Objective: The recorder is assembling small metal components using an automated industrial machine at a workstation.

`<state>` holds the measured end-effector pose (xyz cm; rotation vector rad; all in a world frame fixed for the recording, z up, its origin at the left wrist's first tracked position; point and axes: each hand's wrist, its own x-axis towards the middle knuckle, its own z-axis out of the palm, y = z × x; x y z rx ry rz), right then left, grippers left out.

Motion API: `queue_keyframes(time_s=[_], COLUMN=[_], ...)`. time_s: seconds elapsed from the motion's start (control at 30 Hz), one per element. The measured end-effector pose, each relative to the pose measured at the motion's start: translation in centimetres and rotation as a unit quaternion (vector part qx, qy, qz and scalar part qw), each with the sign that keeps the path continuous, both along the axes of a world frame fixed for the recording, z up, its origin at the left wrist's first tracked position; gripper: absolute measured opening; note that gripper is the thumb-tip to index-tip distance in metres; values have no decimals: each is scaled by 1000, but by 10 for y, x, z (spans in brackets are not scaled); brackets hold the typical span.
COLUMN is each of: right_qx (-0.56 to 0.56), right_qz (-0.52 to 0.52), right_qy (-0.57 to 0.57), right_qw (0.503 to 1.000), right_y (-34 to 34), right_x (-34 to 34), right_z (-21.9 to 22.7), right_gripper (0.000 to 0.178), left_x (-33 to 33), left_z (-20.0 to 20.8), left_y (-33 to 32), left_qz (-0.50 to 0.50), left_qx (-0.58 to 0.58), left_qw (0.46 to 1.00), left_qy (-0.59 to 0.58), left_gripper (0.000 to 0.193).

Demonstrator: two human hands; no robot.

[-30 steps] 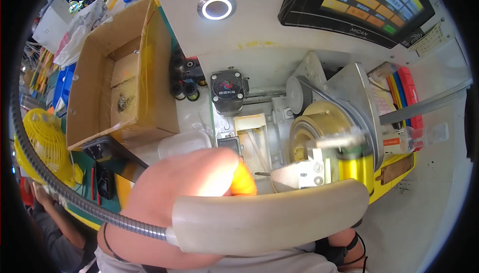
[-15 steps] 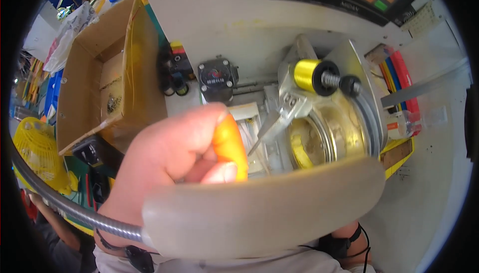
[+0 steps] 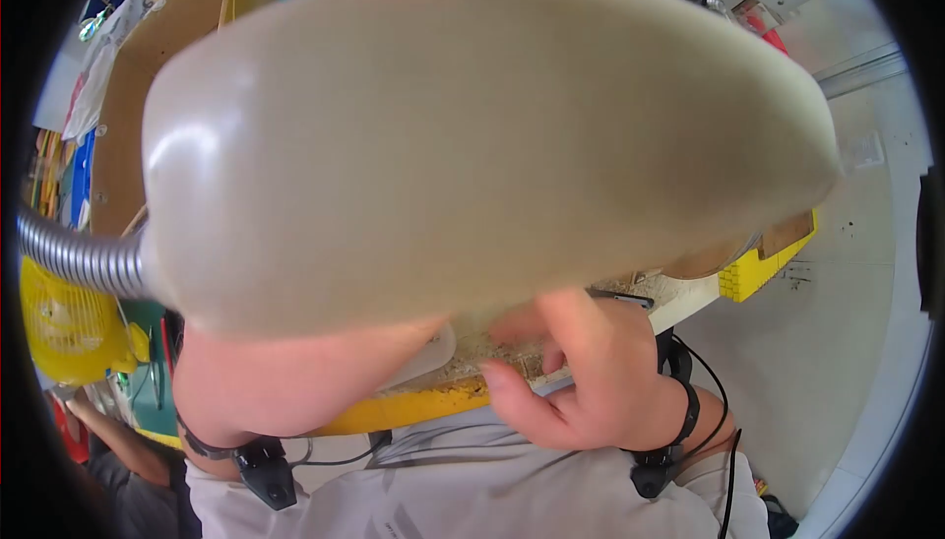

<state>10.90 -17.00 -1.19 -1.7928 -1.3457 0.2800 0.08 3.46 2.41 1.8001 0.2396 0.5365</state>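
A large beige lamp head [image 3: 472, 155] on a ribbed metal gooseneck [image 3: 84, 255] fills the middle of the view and hides most of the machine behind it. My left hand [image 3: 295, 367] reaches under the lamp from the lower left. Only its wrist side shows; its fingers are hidden. To the right, my right hand [image 3: 591, 372] is over the front of the worktop [image 3: 472, 352]. Its thumb stands apart from the fingers and nothing shows between them. The lamp's lower edge partly covers the fingers. A dark flat object [image 3: 625, 298] lies behind the right hand.
The cardboard box [image 3: 128, 126] stands at the left, with a yellow plastic basket [image 3: 64, 332] below it. A yellow block-like holder [image 3: 768, 258] sits at the right end of the worktop. Another person's arm [image 3: 123, 436] shows at the lower left.
The lamp head now sits higher and larger in view, covering the spool and machine. My left hand, pinched near an orange piece before, is mostly hidden. My right hand has come into view.
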Motion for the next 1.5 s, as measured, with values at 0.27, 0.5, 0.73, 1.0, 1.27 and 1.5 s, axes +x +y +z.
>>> queue_keyframes(time_s=[0.27,0.5,0.73,1.0,1.27,1.5], right_qx=[87,114,39,88,43,47], right_qz=[-31,-92,-43,-70,-68,-82], right_qy=[-157,-164,-145,-145,-155,-150], right_qw=[983,976,988,983,985,984], right_y=[18,4,11,2,0,-53], right_x=[7,7,5,16,18,43], right_z=[-17,-15,6,-9,-11,-20], right_gripper=[70,55,64,62,63,31], left_x=[4,13,-24,28,33,42], left_z=[2,-13,11,6,3,13], left_y=[-9,-16,9,-3,-8,-35], left_qz=[80,126,165,-7,24,203], left_qx=[-69,-130,-137,-161,-95,-126], left_qw=[994,982,972,987,995,971], left_qy=[-33,-58,92,6,8,-16], left_gripper=[35,35,38,36,42,35])
